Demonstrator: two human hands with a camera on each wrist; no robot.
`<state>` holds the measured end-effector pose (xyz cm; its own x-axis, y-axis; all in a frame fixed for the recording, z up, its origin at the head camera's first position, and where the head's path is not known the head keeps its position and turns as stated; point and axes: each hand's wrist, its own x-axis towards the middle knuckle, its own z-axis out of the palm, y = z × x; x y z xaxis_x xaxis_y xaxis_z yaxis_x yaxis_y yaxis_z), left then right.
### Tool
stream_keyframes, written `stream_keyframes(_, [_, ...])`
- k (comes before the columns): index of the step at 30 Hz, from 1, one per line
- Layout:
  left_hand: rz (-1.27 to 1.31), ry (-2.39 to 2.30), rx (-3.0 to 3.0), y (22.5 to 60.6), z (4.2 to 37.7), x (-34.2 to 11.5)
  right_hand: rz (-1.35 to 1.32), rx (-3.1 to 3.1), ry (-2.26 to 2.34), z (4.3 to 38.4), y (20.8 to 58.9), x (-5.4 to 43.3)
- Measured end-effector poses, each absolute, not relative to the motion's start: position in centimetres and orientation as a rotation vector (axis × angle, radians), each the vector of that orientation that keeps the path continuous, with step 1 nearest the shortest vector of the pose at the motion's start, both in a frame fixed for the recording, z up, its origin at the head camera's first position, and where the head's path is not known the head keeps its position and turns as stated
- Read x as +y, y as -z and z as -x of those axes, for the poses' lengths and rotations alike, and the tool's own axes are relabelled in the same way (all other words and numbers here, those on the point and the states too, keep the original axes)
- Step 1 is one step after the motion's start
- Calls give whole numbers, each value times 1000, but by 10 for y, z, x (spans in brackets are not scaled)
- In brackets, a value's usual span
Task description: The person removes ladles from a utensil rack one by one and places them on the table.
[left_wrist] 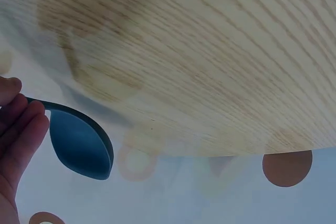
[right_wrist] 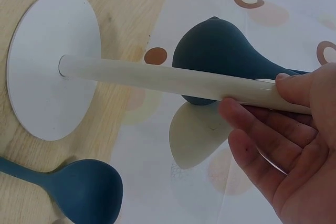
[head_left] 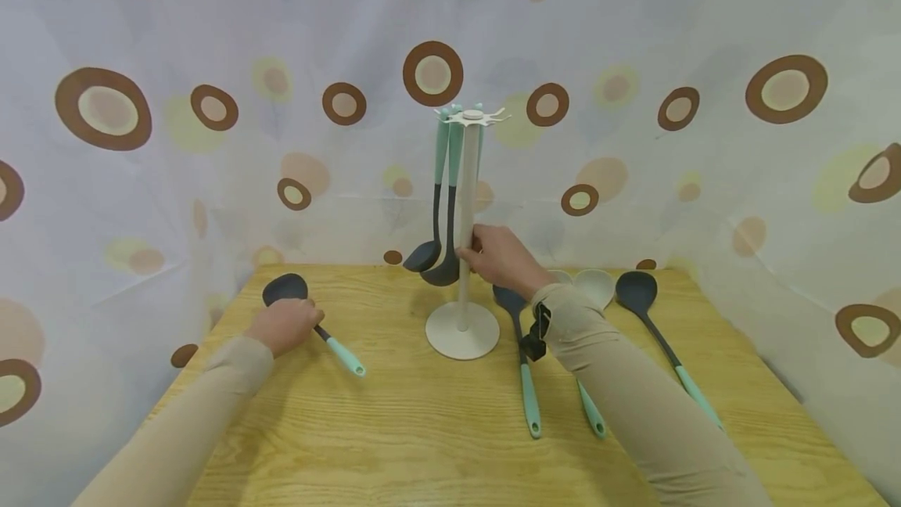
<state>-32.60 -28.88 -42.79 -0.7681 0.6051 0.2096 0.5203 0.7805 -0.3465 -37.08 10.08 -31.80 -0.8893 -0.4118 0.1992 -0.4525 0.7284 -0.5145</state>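
Observation:
My left hand (head_left: 285,325) grips a dark ladle (head_left: 285,286) by its stem at the table's left side; its mint handle (head_left: 346,356) points toward the front right. Seen from the left wrist, the ladle bowl (left_wrist: 81,142) comes to a point. My right hand (head_left: 508,258) holds the pole of a white utensil stand (head_left: 462,335), thumb and fingers around it. From the stand's top hang a dark ladle (head_left: 422,255) with a pointed lip and another dark ladle (head_left: 443,268). A pale utensil head (right_wrist: 194,135) shows behind the pole in the right wrist view.
Right of the stand, a dark spoon (head_left: 529,397), a pale spoon (head_left: 594,285) and another dark spoon (head_left: 637,292) lie on the wooden table (head_left: 394,429). My right forearm covers parts of them. A patterned curtain (head_left: 366,14) surrounds the table's back and sides.

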Motion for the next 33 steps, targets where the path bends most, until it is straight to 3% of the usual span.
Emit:
stream_keyframes(14, [867,-411,-2709,443,327,-291,-710,-2831,-896,371,325,103])
stream_keyframes(26, [290,359,-3152,441,333,-282,-720,-2816,-911,370,320,101])
stream_keyframes(33, [139,510,-3134,439,333,-283,-724,-2817,-942,372,322,100])
